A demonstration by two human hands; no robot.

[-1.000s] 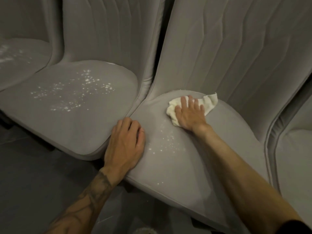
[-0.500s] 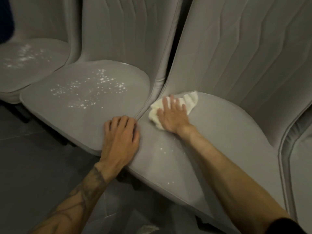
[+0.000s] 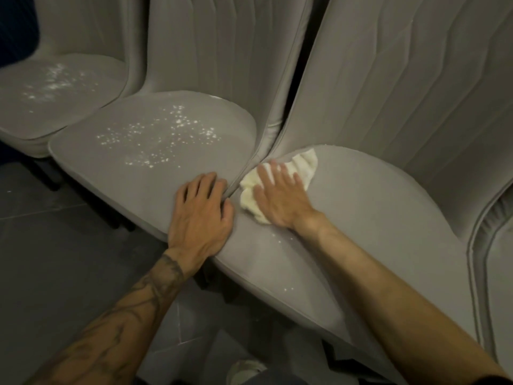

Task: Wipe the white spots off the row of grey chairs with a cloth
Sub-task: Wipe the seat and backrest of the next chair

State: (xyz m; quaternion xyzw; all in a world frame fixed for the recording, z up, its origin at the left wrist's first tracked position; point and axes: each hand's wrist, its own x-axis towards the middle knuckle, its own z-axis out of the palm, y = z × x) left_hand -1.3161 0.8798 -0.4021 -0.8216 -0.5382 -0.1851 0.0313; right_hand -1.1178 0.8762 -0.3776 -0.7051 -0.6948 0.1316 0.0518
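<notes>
Wiping: right hand (image 3: 280, 198) flat, fingers spread, pressing cloth (image 3: 299, 165) at seat's (image 3: 388, 218) rear-left corner; shifted leftward
Spots: mostly cleared here; few specks remain
Left hand (image 3: 200, 215): flat, empty, bracing
Next seat (image 3: 111, 168): spotted

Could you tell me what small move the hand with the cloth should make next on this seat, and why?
Probably draw the right hand and the cloth toward the seat's front edge. The cloth sits at the back left corner of the seat, while a few white spots remain just in front of the wrist and more near the front edge. The left hand rests flat on the seat edge.
</notes>
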